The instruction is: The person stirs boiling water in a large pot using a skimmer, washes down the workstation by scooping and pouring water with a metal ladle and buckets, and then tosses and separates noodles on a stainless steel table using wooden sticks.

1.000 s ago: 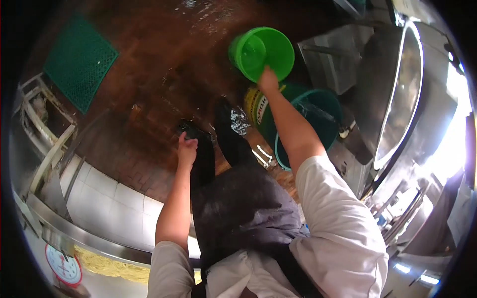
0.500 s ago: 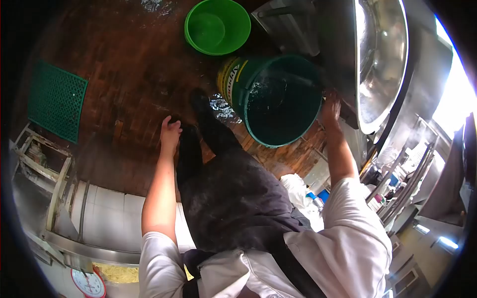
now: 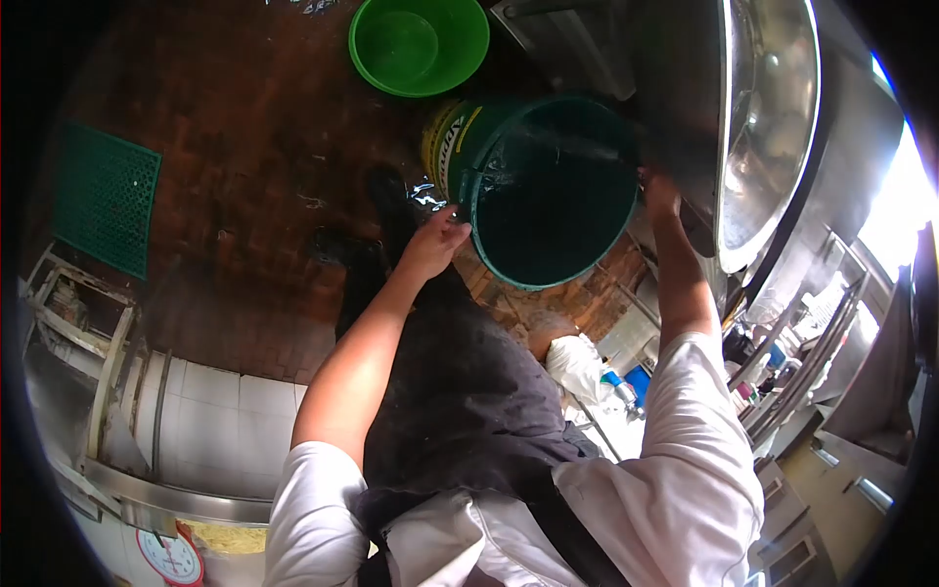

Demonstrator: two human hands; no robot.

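Observation:
A large dark green bucket with a yellow and white printed label stands on the wet floor, its wide mouth facing me. A pale streak, like running water, crosses its inside near the top right. My left hand is at the bucket's left rim, fingers apart and fingertips right at the edge. Against the right rim, beside the metal bowl, my right hand is closed; its fingertips are partly hidden in shadow and I cannot tell what they hold.
A bright green tub stands beyond the bucket. To the right is a large shiny metal bowl. A green perforated mat lies on the brown tiled floor. A white bag and a dial scale are nearer me.
My left hand has swung right and forward from above the floor to the bucket's left rim. My right hand stays by the right rim. The view has shifted slightly.

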